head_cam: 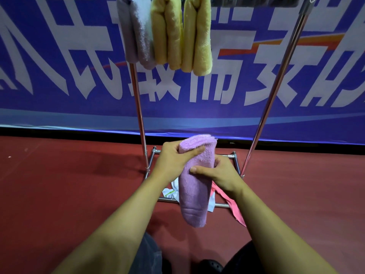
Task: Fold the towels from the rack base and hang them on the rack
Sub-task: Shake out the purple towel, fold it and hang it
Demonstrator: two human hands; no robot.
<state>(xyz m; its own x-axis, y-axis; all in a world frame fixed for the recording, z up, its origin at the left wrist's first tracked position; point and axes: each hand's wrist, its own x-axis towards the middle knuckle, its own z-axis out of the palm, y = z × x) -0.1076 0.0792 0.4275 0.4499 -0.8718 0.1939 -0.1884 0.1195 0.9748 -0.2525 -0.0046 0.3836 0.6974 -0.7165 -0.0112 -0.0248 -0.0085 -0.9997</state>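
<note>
You've got the purple towel (194,182) up in both hands, folded into a long narrow bundle, held in the air in front of the rack (276,80) and above its base (223,205). It looks like soft, thick terry: light, floppy, no stiffness of its own, so I'd expect the lower end to sag and the layers to slide apart if you loosen off. Nothing fragile here, and the nap should give your fingers plenty of bite.

Your left hand (173,158) grips the upper end, thumb laid across the front and the fingers wrapped behind. Your right hand (219,174) clasps the middle from the other side, thumb pressed on the front face. Both are clenched on the cloth, neither one free. The bottom end hangs loose below your hands.

To my eye, the best hold for hanging is near the middle, pinching all the layers together, so the bundle can drape evenly over the bar.

Under the bundle, on the base, a white cloth (171,191) lies crumpled against the front bar, and a pink cloth (235,206) trails over that bar onto the red floor (69,184). Those look like the ones left to fold.

Up top, a grey towel (136,36) and two yellow towels (166,32) (197,34) hang folded side by side, with what looks like free room to their right. Behind it all runs a blue banner (59,66) with big white lettering.
</note>
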